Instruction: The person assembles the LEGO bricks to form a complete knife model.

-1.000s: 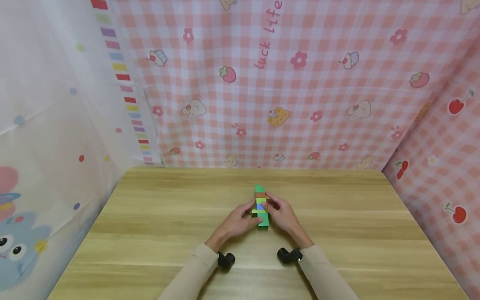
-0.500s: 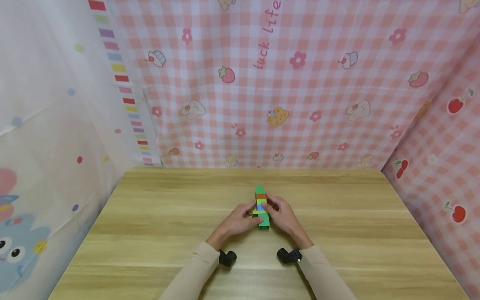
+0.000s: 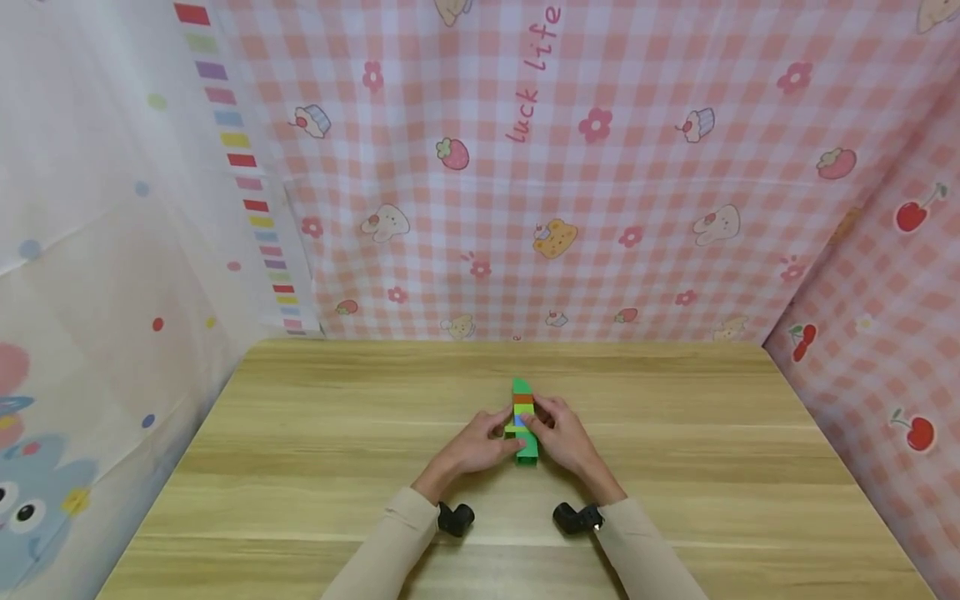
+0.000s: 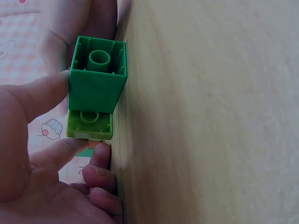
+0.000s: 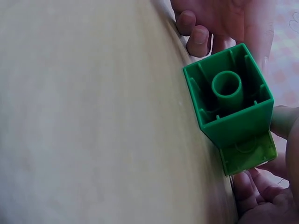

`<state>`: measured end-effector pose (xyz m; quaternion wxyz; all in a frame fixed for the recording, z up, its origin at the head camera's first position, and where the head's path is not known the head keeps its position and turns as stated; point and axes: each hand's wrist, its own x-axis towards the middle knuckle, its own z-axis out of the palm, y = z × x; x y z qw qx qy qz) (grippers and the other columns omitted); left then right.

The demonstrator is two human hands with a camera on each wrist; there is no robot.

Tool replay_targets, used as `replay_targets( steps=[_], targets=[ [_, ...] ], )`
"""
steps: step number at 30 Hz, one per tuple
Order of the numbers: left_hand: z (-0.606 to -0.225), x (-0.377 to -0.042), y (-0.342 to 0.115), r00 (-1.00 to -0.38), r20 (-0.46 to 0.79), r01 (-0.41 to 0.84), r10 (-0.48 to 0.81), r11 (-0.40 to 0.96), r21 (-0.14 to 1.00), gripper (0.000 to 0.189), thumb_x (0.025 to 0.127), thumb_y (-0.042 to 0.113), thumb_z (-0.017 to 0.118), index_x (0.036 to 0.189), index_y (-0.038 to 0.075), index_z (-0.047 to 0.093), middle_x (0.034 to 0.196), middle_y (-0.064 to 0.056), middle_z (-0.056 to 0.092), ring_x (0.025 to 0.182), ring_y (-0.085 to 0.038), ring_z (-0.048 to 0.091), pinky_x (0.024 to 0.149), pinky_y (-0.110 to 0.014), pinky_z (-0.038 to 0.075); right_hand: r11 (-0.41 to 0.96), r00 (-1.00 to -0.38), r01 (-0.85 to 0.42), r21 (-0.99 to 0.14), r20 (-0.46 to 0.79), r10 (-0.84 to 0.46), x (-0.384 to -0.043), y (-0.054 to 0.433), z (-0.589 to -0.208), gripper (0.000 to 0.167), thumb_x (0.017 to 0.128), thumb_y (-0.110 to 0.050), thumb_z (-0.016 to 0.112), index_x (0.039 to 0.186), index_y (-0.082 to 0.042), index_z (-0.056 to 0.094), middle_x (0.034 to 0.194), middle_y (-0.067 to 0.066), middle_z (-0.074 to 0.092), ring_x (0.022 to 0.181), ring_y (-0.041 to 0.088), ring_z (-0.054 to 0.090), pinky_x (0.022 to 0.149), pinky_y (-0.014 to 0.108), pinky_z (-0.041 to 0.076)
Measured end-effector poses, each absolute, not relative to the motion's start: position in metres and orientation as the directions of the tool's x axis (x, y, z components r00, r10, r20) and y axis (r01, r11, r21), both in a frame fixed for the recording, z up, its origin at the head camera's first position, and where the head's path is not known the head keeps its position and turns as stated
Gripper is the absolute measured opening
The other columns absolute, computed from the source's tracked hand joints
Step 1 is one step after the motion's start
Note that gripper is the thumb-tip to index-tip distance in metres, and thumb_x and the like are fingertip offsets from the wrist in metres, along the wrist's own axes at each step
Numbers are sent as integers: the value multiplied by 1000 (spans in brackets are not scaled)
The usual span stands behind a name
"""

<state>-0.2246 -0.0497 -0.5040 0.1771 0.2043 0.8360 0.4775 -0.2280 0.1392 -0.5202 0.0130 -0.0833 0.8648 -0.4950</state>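
Observation:
A row of joined toy building bricks lies lengthwise between the two hands, close over the table. Its near end is a green brick, whose hollow underside with a round tube faces the wrist cameras. Beyond it come a lime brick that juts out to the left, a blue part, an orange-brown brick and a green sloped brick at the far end. My left hand grips the row from the left, thumb on the near green brick. From the right, my right hand holds it, thumb over the blue part.
The wood-grain table reaches back to a pink checked cloth. Patterned cloths also hang at the left and right sides. Black wrist cameras sit below both hands, close to the tabletop.
The head view has tilted slightly, so everything sits a little lower in it. Both hands keep their hold on the brick row, almost still.

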Motion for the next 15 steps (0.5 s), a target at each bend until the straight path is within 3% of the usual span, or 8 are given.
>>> replay_targets(
  steps=[4, 10, 15],
  targets=[
    [-501, -222, -50, -863, -150, 111, 483, 470, 876, 70, 96, 31, 64, 155, 18, 30, 107, -11, 40, 96, -25, 39, 76, -35, 35, 503, -986, -135, -854, 65, -153, -227, 139, -520, 52, 98, -22, 64, 142, 2, 49, 115, 14, 56, 89, 19, 52, 76, 30, 43],
    [-501, -221, -51, -875, -174, 69, 451, 474, 878, 70, 95, 33, 65, 155, 20, 33, 112, -13, 44, 99, -25, 41, 81, -37, 36, 509, -986, -143, -849, 80, -144, -228, 138, -520, 52, 97, -23, 65, 140, 3, 51, 114, 14, 57, 88, 19, 52, 76, 30, 43],
    [-502, -221, -52, -887, -179, 47, 425, 470, 881, 71, 95, 34, 64, 154, 8, 34, 116, -14, 51, 101, -26, 47, 84, -40, 42, 483, -989, -128, -866, 75, -128, -228, 139, -521, 51, 98, -24, 64, 139, 3, 52, 113, 14, 58, 90, 19, 54, 78, 31, 44]
  ],
)
